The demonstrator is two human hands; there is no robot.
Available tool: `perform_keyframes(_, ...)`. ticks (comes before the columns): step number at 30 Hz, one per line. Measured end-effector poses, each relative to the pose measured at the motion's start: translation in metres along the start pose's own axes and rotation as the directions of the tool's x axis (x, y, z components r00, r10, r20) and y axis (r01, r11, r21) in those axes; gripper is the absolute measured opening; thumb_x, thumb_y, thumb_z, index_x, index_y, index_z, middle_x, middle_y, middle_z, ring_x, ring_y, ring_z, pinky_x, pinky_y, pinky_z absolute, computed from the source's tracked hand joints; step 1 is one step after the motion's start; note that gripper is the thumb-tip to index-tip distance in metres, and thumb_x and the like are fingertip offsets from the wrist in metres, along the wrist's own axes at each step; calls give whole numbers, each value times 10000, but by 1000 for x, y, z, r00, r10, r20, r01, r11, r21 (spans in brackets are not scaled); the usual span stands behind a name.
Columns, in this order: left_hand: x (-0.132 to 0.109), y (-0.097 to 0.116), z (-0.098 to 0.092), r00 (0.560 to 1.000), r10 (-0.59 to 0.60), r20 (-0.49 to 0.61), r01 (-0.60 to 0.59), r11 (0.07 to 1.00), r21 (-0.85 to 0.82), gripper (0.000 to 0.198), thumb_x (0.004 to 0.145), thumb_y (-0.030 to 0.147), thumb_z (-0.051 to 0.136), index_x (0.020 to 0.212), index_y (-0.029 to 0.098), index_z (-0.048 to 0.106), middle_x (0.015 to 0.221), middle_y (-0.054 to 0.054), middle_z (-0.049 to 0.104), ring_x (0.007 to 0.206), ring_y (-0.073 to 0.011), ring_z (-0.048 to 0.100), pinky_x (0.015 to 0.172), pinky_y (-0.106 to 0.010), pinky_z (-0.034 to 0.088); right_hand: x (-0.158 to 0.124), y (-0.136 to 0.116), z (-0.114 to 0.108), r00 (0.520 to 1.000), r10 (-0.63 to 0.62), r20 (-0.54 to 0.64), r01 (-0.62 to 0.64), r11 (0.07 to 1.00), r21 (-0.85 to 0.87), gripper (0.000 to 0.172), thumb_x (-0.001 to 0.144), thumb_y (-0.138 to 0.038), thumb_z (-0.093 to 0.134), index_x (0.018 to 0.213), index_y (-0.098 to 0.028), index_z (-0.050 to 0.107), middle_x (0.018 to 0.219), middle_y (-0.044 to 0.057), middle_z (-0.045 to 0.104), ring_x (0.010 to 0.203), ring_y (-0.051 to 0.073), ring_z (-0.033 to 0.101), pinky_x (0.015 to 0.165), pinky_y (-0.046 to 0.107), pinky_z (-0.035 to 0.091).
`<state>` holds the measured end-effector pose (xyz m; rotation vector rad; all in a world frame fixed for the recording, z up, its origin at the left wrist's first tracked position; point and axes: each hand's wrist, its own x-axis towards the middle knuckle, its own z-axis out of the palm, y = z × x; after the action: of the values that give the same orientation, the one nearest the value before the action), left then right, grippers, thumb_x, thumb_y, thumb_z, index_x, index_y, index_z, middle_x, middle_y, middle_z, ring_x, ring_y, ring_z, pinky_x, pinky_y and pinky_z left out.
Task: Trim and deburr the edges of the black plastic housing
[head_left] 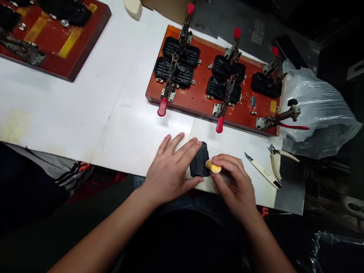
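Black plastic part (199, 164) is pinned flat to the tabletop (113, 113) near its front edge by the left hand (170, 170); just right of it, the right hand (236, 185) grip is closed on a yellow-tipped tool (213, 166), whose tip touches the part's right edge.

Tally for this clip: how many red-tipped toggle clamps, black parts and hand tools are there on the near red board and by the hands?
Toggle clamps on the board: 6
Black parts clamped on the board: 5
Black part under the left hand: 1
Craft knife: 1
Cutters: 1
Total: 14
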<state>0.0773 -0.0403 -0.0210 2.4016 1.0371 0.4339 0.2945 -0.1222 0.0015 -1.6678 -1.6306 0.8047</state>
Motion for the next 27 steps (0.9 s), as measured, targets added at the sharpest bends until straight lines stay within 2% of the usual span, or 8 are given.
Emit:
perform_keyframes(4,1,1,1,1000,-14,7,14,1000,2,887,945,589,712,1652,169,378,1714,-73,464,1628,-396,296,1367,-595,156,0,6,-8,997,14,74,-20,996,82,295,1047,-186,592,1312,-316,584,1391,98,653,1294,285,629,1052,513,561)
perform_keyframes(6,2,2,2,1000,-16,5,16,1000,7,885,948,605,702,1646,162,386,1713,-76,465,1627,-400,297,1367,-594,151,1,6,-8,994,-19,106,14,999,52,280,1041,-185,610,1290,-304,567,1400,104,631,1304,282,617,1072,509,549)
perform_keyframes(9,1,3,2,1000,-5,4,5,1000,17,886,952,636,684,1642,159,397,1712,-81,464,1624,-410,301,1364,-595,148,7,4,-1,994,-85,69,88,995,-37,255,1039,-189,642,1269,-291,599,1345,102,613,1256,269,627,1049,462,554)
perform_keyframes(13,0,3,2,1000,-6,8,5,1000,18,921,946,657,689,1652,153,382,1708,-91,470,1628,-406,298,1366,-582,148,22,3,13,992,-129,0,128,980,-149,388,1059,-210,619,1432,-294,549,1301,82,702,1212,283,647,1055,469,556)
perform_keyframes(16,0,3,2,1000,-16,6,16,1000,27,938,932,642,720,1654,152,375,1699,-95,483,1627,-394,307,1369,-567,140,27,6,10,989,-148,-23,142,975,-168,337,1063,-203,599,1387,-294,573,1288,62,730,1195,286,657,1053,476,553)
perform_keyframes(19,1,4,2,1000,-21,13,21,999,30,948,913,647,739,1645,159,388,1678,-101,513,1624,-393,317,1367,-563,139,21,9,-9,980,-161,120,177,974,-141,297,1065,-176,585,1333,-302,607,1244,42,739,1169,273,648,1028,469,549)
perform_keyframes(23,2,4,4,1000,-17,26,16,1000,23,944,901,699,725,1634,190,415,1656,-95,543,1629,-415,301,1366,-591,122,21,9,-29,926,-198,321,225,973,-49,272,1071,-190,608,1317,-305,615,1207,27,746,1122,249,650,955,422,560)
perform_keyframes(27,2,4,5,1000,-11,20,10,1000,27,945,903,695,727,1639,196,407,1656,-87,544,1633,-417,290,1368,-597,116,34,10,-22,920,-295,260,319,946,-54,277,1059,-134,586,1274,-306,621,1187,26,746,1102,243,663,983,439,549)
